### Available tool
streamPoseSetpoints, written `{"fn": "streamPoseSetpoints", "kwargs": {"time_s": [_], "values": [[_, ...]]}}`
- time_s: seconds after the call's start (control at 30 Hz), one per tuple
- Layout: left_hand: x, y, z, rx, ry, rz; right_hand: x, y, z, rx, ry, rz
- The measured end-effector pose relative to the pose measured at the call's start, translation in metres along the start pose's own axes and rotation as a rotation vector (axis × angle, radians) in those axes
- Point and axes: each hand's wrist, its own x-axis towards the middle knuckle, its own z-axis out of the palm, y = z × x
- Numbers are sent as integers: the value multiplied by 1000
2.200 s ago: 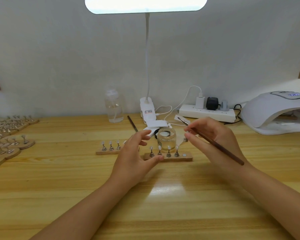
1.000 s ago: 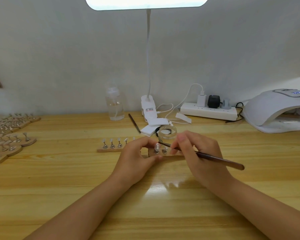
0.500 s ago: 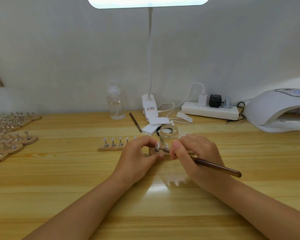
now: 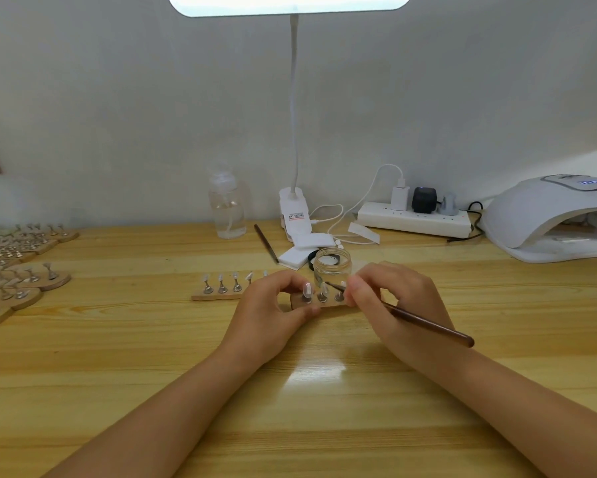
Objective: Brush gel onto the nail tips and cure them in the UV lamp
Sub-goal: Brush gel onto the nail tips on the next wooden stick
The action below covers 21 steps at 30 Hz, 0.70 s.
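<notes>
A small wooden holder strip [image 4: 328,308] with clear nail tips on metal stands lies at the table's middle. My left hand [image 4: 267,315] grips its left end between thumb and fingers. My right hand [image 4: 395,301] pinches a brown gel brush [image 4: 424,322]; the bristle end touches a nail tip [image 4: 323,291] on the strip. An open glass jar of clear gel [image 4: 332,265] stands just behind the strip. The white UV lamp [image 4: 552,215] sits at the far right with its display lit.
A second wooden strip with nail tips [image 4: 217,291] lies left of my hands. Several more strips [image 4: 17,270] crowd the left edge. Behind stand a clear pump bottle [image 4: 227,210], a spare brush [image 4: 266,243], a desk lamp base [image 4: 295,215], white pads [image 4: 304,251] and a power strip [image 4: 414,219].
My right hand came down from above the jar to the strip, bringing the brush tip onto a nail tip. My left hand closed on the strip's left end and stays there.
</notes>
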Motion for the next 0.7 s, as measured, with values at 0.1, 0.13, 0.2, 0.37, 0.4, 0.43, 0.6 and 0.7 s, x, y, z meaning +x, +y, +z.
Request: {"fn": "streamPoseSetpoints", "kwargs": {"time_s": [0.1,0.13,0.2,0.37,0.4,0.43,0.6,0.7], "values": [[0,0,0,0,-12,2,-1,0,0,-17,-41,-34],[0,0,0,2,-14,2,-2,0,0,-23,-39,-53],[1,-1,-1,16,-15,-2,-1,1,-1,-17,-22,-70],[1,0,0,13,-6,0,1,-2,1,-43,-11,-38],[1,0,0,10,-5,4,1,-2,2,-59,-24,-40],[1,0,0,8,-3,7,1,-1,3,-63,-35,-48],[1,-2,0,18,-16,-5,-1,3,-2,32,29,-49],[1,-3,-1,11,-19,-18,0,5,-6,106,77,50]]}}
